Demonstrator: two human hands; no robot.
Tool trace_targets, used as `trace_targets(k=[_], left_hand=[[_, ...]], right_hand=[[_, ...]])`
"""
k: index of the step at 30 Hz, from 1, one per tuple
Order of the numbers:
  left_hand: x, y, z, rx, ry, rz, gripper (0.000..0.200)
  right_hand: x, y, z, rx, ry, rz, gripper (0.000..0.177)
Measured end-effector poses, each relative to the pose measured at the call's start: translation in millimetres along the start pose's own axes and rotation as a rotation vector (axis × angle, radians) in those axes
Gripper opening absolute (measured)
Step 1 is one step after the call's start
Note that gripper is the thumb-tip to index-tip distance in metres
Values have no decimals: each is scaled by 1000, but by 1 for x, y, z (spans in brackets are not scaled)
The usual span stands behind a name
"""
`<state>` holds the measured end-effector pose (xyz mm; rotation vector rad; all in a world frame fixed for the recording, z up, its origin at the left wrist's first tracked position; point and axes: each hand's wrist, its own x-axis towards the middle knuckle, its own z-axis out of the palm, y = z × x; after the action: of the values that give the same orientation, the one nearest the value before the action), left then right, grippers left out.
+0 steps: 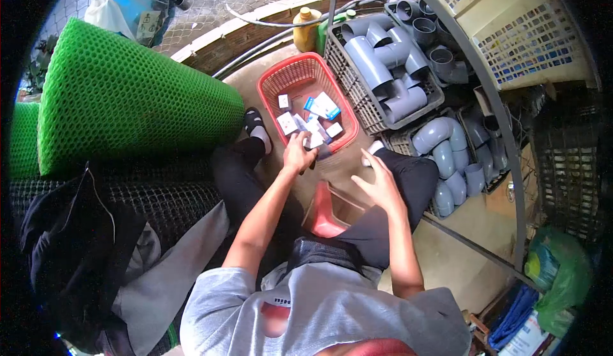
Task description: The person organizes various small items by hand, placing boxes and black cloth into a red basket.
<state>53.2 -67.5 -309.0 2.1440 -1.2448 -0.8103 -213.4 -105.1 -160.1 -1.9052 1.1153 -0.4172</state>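
My left hand reaches over the near rim of a red plastic basket, its fingers closed on a small white box. Around those fingertips lie several more little white boxes, among them one box on the left and another on the right. Farther in rests a blue-and-white packet. My right hand hovers above my right knee, holding nothing, with thumb and fingers spread apart. Below and between the hands, part of a red plastic stool shows between my legs.
Dark crates of grey pipe fittings stand right of the basket, with curved fittings nearer me. A green mesh roll lies at left. Behind the basket is a yellow bottle. A metal frame bar crosses the right side.
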Motion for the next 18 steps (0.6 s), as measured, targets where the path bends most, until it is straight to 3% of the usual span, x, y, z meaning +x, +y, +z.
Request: trace_targets(k=[3, 8, 12, 14, 16, 18], left_hand=[[36, -1, 29, 4, 9, -107, 57], [79, 14, 50, 1, 42, -104, 69], [83, 14, 51, -15, 112, -64, 59], [74, 13, 41, -44, 17, -23, 51], [53, 11, 31, -59, 92, 33, 40], [32, 16, 14, -319, -63, -39, 34]], right_hand=[[-17, 2, -15, 3, 30, 13, 69], [-43, -12, -37, -11, 83, 67, 64], [-51, -21, -49, -13, 175, 62, 61], [-50, -22, -53, -13, 218, 40, 59], [-45, -26, -55, -20, 294, -16, 53], [-37, -30, -58, -12, 347, -60, 49]])
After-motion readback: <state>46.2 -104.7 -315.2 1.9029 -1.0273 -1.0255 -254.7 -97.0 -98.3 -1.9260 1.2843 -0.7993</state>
